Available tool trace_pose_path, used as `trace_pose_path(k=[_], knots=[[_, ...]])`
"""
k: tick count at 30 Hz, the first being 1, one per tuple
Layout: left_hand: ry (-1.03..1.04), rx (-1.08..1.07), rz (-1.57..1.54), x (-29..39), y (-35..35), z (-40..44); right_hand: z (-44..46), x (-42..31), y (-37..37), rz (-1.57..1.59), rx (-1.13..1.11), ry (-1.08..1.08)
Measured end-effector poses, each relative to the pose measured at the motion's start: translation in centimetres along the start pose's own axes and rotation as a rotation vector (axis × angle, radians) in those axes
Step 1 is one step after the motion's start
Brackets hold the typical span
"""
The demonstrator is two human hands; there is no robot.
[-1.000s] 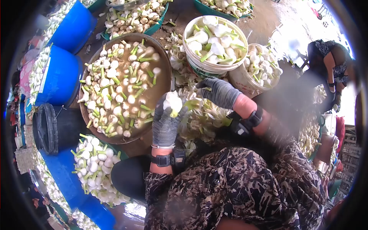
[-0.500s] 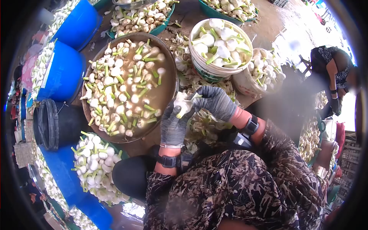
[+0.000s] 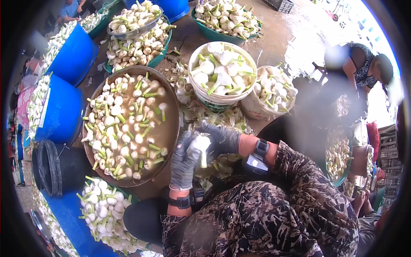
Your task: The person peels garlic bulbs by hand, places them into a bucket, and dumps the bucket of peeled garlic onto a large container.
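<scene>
Head view: right hand [image 3: 221, 138] has shifted from the right of the garlic bulb [image 3: 199, 144] to its far side. Left hand [image 3: 183, 162] holds the bulb, stem pointing near. Right fingers curled; cannot tell if gripping. Round basin [image 3: 176, 107] left, white bucket [image 3: 203, 96] far, peelings [image 3: 218, 165] below.

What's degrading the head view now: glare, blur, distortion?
Head view: fisheye bends the edges, corners black; floor blown out at upper right; grey smudge blurs the area up and right of the hands; held bulb bright but readable.
</scene>
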State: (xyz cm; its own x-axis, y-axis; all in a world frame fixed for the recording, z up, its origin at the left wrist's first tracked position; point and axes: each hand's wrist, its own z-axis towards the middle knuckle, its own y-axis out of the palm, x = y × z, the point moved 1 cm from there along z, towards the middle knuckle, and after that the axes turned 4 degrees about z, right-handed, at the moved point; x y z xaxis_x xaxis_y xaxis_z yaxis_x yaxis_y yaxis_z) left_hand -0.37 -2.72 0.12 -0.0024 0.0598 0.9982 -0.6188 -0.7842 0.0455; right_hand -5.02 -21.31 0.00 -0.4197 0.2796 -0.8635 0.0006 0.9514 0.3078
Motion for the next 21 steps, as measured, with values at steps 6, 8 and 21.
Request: trace_pose_path(k=[6, 8, 21], knots=[[0.07, 0.191, 0.068, -1.1, -0.4, -0.7, 2.9, -6.8, -3.3, -0.443, 0.547, -0.52], [-0.036, 0.257, 0.06, -0.8, -1.4, -0.7, 5.2, -8.7, -7.8, -0.753, 0.85, -0.841], [-0.143, 0.583, -0.29, -2.3, -3.8, -1.2, 20.3, -3.5, 7.3, -1.514, 0.118, -0.377]])
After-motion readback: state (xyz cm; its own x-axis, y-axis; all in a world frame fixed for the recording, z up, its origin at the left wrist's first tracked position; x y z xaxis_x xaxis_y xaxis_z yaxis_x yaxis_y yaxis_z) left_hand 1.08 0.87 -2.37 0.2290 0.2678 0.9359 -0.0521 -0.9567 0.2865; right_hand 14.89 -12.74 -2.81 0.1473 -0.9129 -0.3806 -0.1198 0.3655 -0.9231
